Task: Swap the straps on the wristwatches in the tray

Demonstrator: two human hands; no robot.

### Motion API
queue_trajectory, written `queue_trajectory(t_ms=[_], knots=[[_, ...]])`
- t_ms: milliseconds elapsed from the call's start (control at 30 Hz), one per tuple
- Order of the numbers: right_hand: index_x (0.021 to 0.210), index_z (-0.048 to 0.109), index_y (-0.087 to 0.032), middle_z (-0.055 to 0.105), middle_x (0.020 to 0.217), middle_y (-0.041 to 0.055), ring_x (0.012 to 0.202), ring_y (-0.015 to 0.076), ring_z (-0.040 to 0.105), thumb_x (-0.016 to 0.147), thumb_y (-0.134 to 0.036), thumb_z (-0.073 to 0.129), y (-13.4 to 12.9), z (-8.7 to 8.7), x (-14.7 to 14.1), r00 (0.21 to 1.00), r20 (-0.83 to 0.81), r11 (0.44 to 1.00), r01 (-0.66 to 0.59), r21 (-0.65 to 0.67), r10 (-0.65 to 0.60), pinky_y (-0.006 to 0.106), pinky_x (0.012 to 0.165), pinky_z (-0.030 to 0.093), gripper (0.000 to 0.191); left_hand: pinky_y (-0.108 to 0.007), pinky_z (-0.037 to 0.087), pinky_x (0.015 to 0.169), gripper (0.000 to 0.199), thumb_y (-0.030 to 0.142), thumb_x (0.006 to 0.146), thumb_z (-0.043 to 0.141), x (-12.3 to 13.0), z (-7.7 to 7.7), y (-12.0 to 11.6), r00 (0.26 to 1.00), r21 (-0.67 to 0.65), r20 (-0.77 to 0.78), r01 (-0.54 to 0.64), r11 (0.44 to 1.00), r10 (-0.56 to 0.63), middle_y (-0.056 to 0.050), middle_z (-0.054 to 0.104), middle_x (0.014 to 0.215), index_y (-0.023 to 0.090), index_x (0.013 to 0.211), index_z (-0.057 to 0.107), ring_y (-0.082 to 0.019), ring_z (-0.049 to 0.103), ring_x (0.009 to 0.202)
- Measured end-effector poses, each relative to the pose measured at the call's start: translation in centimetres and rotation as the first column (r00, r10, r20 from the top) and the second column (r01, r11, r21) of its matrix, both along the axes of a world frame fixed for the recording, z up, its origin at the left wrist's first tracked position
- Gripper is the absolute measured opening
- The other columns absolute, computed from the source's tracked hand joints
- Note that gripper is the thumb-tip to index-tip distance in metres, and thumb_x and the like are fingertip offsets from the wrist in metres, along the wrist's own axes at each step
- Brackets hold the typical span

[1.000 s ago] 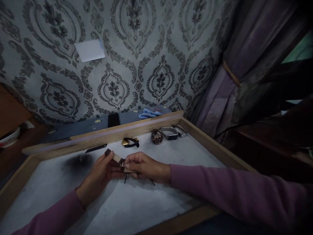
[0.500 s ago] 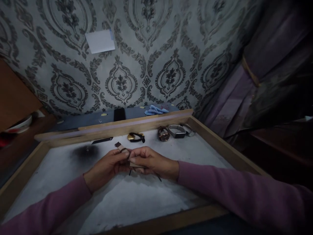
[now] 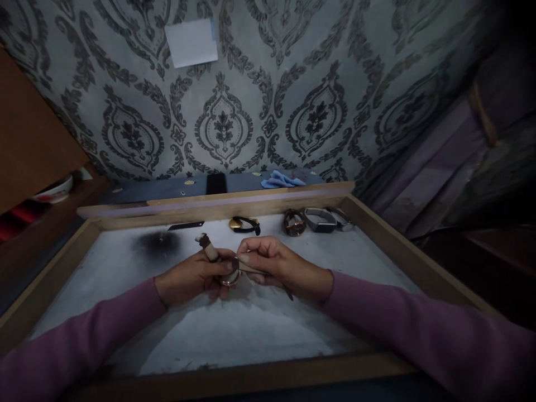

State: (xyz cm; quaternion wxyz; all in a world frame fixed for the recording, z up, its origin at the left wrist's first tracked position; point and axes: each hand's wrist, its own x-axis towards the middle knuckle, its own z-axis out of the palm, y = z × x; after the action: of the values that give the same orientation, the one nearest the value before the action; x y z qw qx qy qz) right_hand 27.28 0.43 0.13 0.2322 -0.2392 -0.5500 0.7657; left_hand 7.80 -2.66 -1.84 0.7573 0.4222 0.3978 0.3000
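Note:
My left hand [image 3: 199, 276] is closed around a wristwatch, its round case [image 3: 230, 277] showing below the thumb. One half of the strap [image 3: 209, 249], beige with a dark brown end, sticks up above the fingers. Close against it, my right hand [image 3: 272, 261] pinches a thin beige strip [image 3: 251, 269] at the edge of the case. A narrow dark end [image 3: 288, 292] pokes out beneath the right palm. Whether the strip is the strap's other half or a separate piece I cannot tell. Both hands are above the white tray floor [image 3: 234, 335].
A wooden rim [image 3: 368, 220] surrounds the tray. Along its back lie a black-and-gold watch [image 3: 247, 225], a brown watch [image 3: 294, 223], a grey-banded watch [image 3: 320, 220], another watch [image 3: 341, 219] and a dark blade-like strip [image 3: 186, 225]. Behind the rim is a blue cloth [image 3: 282, 179].
The view has shifted, so the surroundings sit differently. The watch has turned in my left hand and its round case now shows. My right hand has drawn slightly away from my left.

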Motion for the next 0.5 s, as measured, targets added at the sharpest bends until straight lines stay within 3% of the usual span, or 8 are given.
queue_trajectory(t_ms=[100, 200, 300, 500], knots=[[0.077, 0.052, -0.016, 0.042, 0.053, -0.0093, 0.043, 0.0032, 0.030, 0.080, -0.047, 0.067, 0.2, -0.1, 0.3, 0.999, 0.023, 0.997, 0.022, 0.075, -0.024, 0.017, 0.039, 0.017, 0.034, -0.020, 0.024, 0.041, 0.037, 0.038, 0.073, 0.076, -0.7, 1.0, -0.2, 0.997, -0.001, -0.065, -0.047, 0.999, 0.046, 0.003, 0.057, 0.065, 0.016, 0.097, 0.059, -0.007, 0.052, 0.047], [0.079, 0.052, -0.016, 0.044, 0.052, -0.0086, 0.041, 0.0036, 0.028, 0.084, -0.050, 0.062, 0.3, -0.2, 0.5, 0.996, 0.075, 0.981, 0.032, 0.189, -0.047, 0.018, 0.038, 0.017, 0.035, -0.020, 0.029, 0.045, 0.039, 0.031, 0.072, 0.077, -1.2, 2.8, -0.5, 0.988, 0.073, -0.138, -0.060, 0.996, 0.070, 0.000, 0.063, 0.070, 0.015, 0.102, 0.059, -0.008, 0.054, 0.053], [0.080, 0.052, -0.016, 0.046, 0.052, -0.0079, 0.039, 0.0036, 0.029, 0.086, -0.050, 0.058, 0.3, 0.0, 0.6, 0.990, 0.113, 0.959, 0.046, 0.278, -0.080, 0.017, 0.037, 0.018, 0.035, -0.020, 0.034, 0.049, 0.031, 0.030, 0.072, 0.077, -1.3, 4.1, -0.9, 0.983, 0.109, -0.154, -0.079, 0.991, 0.095, -0.002, 0.064, 0.070, 0.013, 0.090, 0.059, -0.008, 0.053, 0.057], [0.079, 0.052, -0.016, 0.044, 0.052, -0.0084, 0.039, 0.0035, 0.029, 0.088, -0.049, 0.055, 0.3, 0.2, 0.6, 0.989, 0.115, 0.929, 0.041, 0.369, -0.090, 0.017, 0.036, 0.019, 0.034, -0.019, 0.019, 0.040, 0.029, 0.040, 0.081, 0.068, -0.8, 3.3, -1.3, 0.981, 0.082, -0.177, -0.060, 0.995, 0.073, 0.003, 0.054, 0.062, 0.017, 0.080, 0.049, -0.005, 0.040, 0.046]])
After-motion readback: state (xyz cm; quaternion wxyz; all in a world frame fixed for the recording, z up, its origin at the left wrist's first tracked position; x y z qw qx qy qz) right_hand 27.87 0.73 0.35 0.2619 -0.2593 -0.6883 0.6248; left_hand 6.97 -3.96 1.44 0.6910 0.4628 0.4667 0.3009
